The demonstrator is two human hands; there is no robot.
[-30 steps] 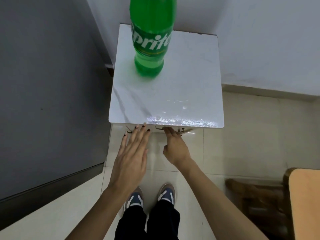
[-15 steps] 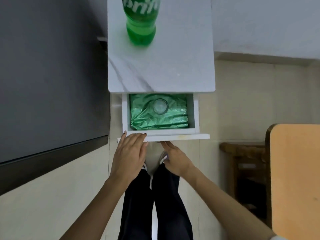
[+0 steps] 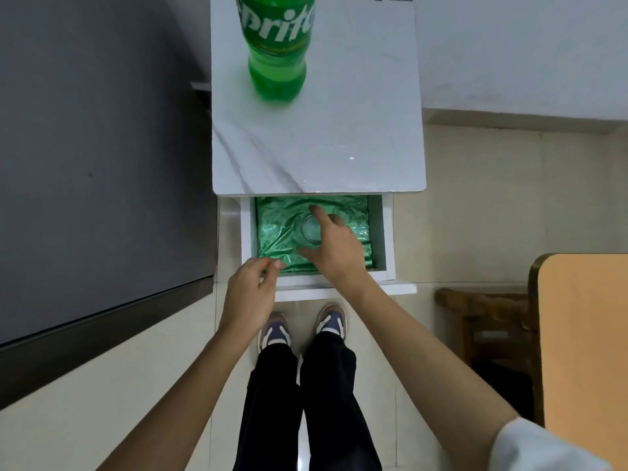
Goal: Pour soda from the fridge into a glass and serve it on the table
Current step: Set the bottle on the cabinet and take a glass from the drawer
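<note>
Our right hand [image 3: 334,246] was spread over the drinking glass [image 3: 310,230] in the open drawer [image 3: 388,232].

The fingers were apart and not closed on anything: the forefinger stretched past the far side of the glass's rim and the thumb pointed left on its near side, and we could not tell whether they touched it. Our left hand [image 3: 251,294] hovered at the drawer's near left corner with its fingers loosely curled and holding nothing. The glass stood upright on crinkled green foil lining [image 3: 277,232] that covered the drawer's floor. Above the drawer, on the white marble-patterned cabinet top [image 3: 339,130], the green Sprite bottle [image 3: 277,45] stood upright towards the far left. A dark grey panel [image 3: 85,164] rose on our left, and an orange tabletop [image 3: 584,334] showed at the right edge.
</note>
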